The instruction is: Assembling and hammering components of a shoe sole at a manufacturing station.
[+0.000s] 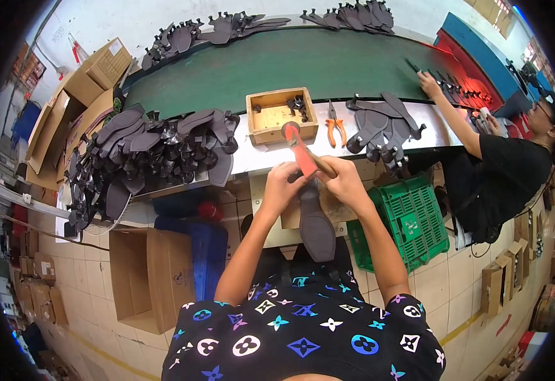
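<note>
In front of my body, a dark grey shoe sole (317, 232) points its wide end toward me. My left hand (282, 186) is closed at the sole's far end, fingertips pinched there; any small piece between them is hidden. My right hand (346, 184) grips a hammer (302, 156) with a reddish-orange head, held above that same end of the sole. Just beyond the hammer, a wooden box (266, 134) holds several small black heel tips (297, 106). Orange-handled pliers (336, 124) lie to the right of the box.
Heeled soles pile up on the left (157, 143), with a smaller stack (385, 124) right of the pliers. A green conveyor belt (277, 63) runs behind. A co-worker (512, 152) reaches over it at right. A green crate (410, 222) and a cardboard box (144, 273) flank me.
</note>
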